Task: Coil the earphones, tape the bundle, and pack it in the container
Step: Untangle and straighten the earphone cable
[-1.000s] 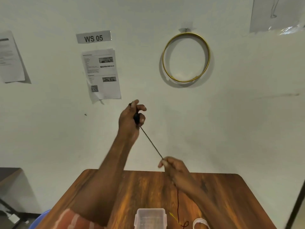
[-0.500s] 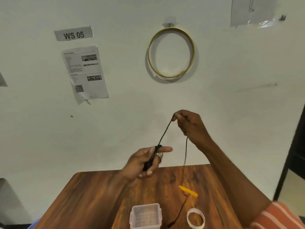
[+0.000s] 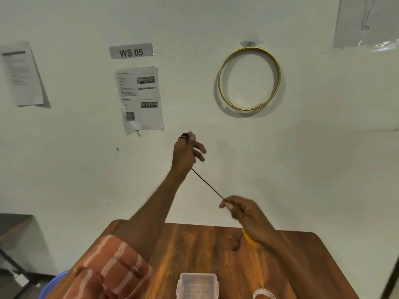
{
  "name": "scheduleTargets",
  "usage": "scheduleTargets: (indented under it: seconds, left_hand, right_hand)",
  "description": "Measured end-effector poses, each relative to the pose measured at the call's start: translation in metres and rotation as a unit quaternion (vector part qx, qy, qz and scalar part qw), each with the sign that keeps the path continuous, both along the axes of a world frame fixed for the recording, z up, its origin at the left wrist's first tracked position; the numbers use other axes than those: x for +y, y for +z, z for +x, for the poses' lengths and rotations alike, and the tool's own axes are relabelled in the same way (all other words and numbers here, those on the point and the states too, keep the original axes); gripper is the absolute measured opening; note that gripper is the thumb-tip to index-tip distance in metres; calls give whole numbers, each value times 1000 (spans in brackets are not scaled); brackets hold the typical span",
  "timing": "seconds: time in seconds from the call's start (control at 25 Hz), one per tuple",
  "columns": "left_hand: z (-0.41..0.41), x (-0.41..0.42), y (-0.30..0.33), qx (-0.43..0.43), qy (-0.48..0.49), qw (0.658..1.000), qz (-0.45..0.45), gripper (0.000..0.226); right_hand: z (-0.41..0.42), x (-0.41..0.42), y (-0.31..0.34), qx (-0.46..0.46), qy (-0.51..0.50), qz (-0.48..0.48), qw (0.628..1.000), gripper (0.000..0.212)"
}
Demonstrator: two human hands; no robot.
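Note:
My left hand (image 3: 186,154) is raised in front of the wall, with dark earphone cord wound around its fingers. A taut stretch of the black earphone cord (image 3: 206,184) runs down and right to my right hand (image 3: 243,211), which pinches it between thumb and fingers. The cord's yellow end (image 3: 248,238) hangs below my right hand over the wooden table (image 3: 205,251). A clear plastic container (image 3: 197,285) stands open at the table's near edge. To its right lies a roll of clear tape (image 3: 262,294), partly cut off by the frame.
A gold hoop (image 3: 249,77) hangs on the white wall with several paper sheets and a "WS 05" label (image 3: 131,51). A blue tub (image 3: 55,283) sits low at the left, beside a dark stand. A dark door edge (image 3: 393,277) is at the right.
My left hand rose from table level to in front of the wall. My right hand dropped low and pulled the cord taut. The view swung back to the left.

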State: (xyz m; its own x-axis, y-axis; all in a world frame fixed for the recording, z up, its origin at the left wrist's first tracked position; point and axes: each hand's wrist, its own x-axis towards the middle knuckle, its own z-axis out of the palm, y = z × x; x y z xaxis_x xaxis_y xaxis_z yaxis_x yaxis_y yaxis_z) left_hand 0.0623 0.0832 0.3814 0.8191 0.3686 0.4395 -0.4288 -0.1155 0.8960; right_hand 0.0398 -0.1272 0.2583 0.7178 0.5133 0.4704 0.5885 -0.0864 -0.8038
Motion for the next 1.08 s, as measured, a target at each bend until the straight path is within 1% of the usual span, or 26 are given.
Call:
scheduleTargets:
  seconds: [0.04, 0.08, 0.12, 0.16, 0.2, 0.24, 0.28, 0.32, 0.4, 0.44, 0.48, 0.52, 0.56, 0.6, 0.64, 0.68, 0.72, 0.76, 0.8, 0.84, 0.88, 0.92, 0.96, 1.0, 1.04, 1.08]
  left_hand:
    - [-1, -1, -8, 44, -19, 993, 103, 23]
    - [-5, -4, -20, 94, -70, 977, 179, 27]
    - [-12, -6, -33, 136, -133, 956, 224, 31]
    - [-20, -12, -46, 159, -193, 940, 233, 38]
    - [-31, -18, -58, 163, -255, 932, 199, 47]
    - [-42, -25, -66, 154, -319, 927, 124, 52]
    - [-52, -33, -72, 141, -386, 911, 29, 54]
    - [-60, -41, -74, 126, -440, 887, -55, 57]
    - [-68, -52, -74, 84, -491, 847, -185, 63]
    - [-69, -54, -70, 60, -493, 837, -228, 66]
    - [-68, -53, -65, 36, -481, 836, -261, 68]
    - [-64, -49, -57, 12, -454, 846, -280, 67]
    - [-57, -42, -50, -10, -411, 864, -289, 64]
    - [-49, -34, -43, -29, -351, 891, -286, 58]
    - [-39, -25, -38, -41, -274, 924, -262, 53]
    - [-29, -15, -35, -46, -188, 957, -216, 49]
    - [-20, -6, -36, -39, -106, 982, -151, 44]
    - [-13, 1, -39, -18, -44, 996, -72, 37]
    - [-9, 5, -44, 14, -13, 1000, 5, 30]
    - [-6, 9, -54, 62, -13, 995, 82, 25]
    - [-7, 11, -64, 118, -24, 978, 173, 24]
    - [-12, 12, -76, 157, -38, 952, 261, 29]
    - [-18, 11, -86, 179, -62, 930, 316, 43]
    - [-25, 7, -94, 185, -114, 928, 301, 57]
    - [-35, -1, -102, 190, -193, 934, 233, 65]
    - [-47, -11, -107, 193, -275, 927, 165, 70]
  right_hand:
    - [3, -7, 15, -21, -14, 11, 1000, 25]
    - [7, -13, 31, -45, -29, 19, 998, 27]
    - [12, -18, 49, -68, -46, 27, 996, 28]
    - [19, -23, 64, -87, -62, 29, 994, 28]
    - [25, -25, 78, -104, -75, 25, 991, 27]
    - [31, -25, 88, -113, -81, 17, 990, 26]
    - [36, -22, 93, -114, -77, 11, 990, 25]
    - [39, -17, 93, -106, -65, 10, 992, 24]
    - [41, -3, 82, -73, -41, 28, 996, 24]
    - [39, 5, 72, -45, -40, 50, 997, 26]
    - [36, 11, 59, -8, -48, 73, 996, 29]
    - [31, 16, 44, 28, -59, 84, 994, 33]
    - [24, 19, 26, 55, -62, 74, 994, 35]
    - [15, 20, 9, 74, -48, 52, 995, 33]
    - [4, 20, -7, 84, -21, 26, 996, 27]
    - [-8, 19, -19, 93, 13, 4, 996, 19]
    - [-18, 16, -25, 103, 43, -7, 994, 15]
    - [-22, 13, -27, 104, 58, -8, 993, 18]
    - [-22, 8, -24, 98, 57, -10, 994, 20]
    - [-20, 3, -17, 85, 44, -15, 995, 20]
    - [-15, -3, -7, 69, 29, -23, 997, 18]
    - [-10, -9, 4, 53, 14, -27, 998, 17]
    - [-4, -15, 16, 41, 1, -23, 999, 19]
    - [3, -20, 29, 29, -6, -13, 999, 22]
    - [11, -25, 40, 16, -10, -1, 1000, 24]
    - [18, -27, 50, 1, -11, 8, 1000, 25]
